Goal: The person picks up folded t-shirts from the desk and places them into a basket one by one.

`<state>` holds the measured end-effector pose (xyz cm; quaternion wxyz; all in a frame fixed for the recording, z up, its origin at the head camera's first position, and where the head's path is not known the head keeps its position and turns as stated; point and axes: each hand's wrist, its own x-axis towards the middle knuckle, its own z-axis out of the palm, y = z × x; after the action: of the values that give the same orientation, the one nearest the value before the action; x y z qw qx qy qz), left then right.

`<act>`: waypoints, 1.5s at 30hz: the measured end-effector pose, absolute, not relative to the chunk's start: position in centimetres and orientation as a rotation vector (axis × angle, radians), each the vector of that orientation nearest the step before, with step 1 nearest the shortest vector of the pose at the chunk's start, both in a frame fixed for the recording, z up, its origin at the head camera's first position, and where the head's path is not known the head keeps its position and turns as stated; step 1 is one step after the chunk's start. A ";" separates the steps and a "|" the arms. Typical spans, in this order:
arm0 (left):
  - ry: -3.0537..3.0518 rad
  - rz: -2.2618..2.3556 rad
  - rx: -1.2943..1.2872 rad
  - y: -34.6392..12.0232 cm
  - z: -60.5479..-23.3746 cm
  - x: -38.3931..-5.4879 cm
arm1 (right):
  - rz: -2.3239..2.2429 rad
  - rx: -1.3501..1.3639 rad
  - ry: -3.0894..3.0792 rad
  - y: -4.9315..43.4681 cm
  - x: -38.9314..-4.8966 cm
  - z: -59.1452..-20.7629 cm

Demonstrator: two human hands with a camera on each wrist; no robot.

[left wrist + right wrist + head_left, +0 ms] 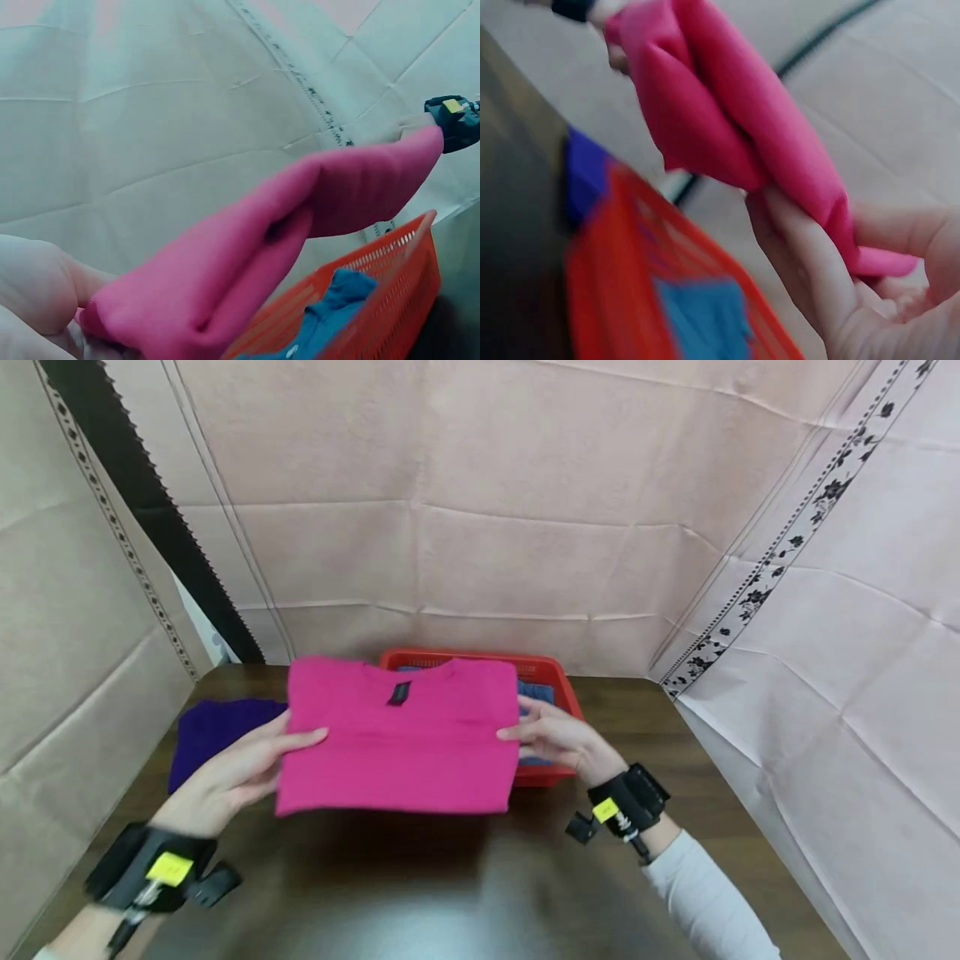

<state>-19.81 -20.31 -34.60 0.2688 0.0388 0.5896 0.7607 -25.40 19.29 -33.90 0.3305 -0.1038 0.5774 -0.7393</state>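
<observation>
A folded pink shirt (405, 752) with a dark neck label is held up off the table between both hands. My left hand (243, 766) grips its left edge, thumb on the front and fingers behind. On the right edge, my right hand (558, 739) pinches the cloth between thumb and fingers. In the right wrist view the fingers of the right hand (810, 262) lie under the folded layers of the shirt (735, 105). Behind the shirt stands a red basket (562, 681), partly hidden, with blue clothing (536, 692) inside.
A folded dark purple cloth (217, 731) lies at the left on the brown wooden table (630, 718). Pale fabric sheets (525, 552) hang behind and at both sides, close to the table's edges. Each wrist wears a black camera strap (633, 797).
</observation>
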 end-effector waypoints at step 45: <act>2.629 0.129 0.662 -5.3 -39.3 -30.8 | -0.278 -0.543 2.720 21.9 -31.4 -40.4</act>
<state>-30.75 -5.30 -39.27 0.2122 0.2382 0.9466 0.0465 -31.41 21.87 -40.42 0.1759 -0.1919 0.9605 -0.0983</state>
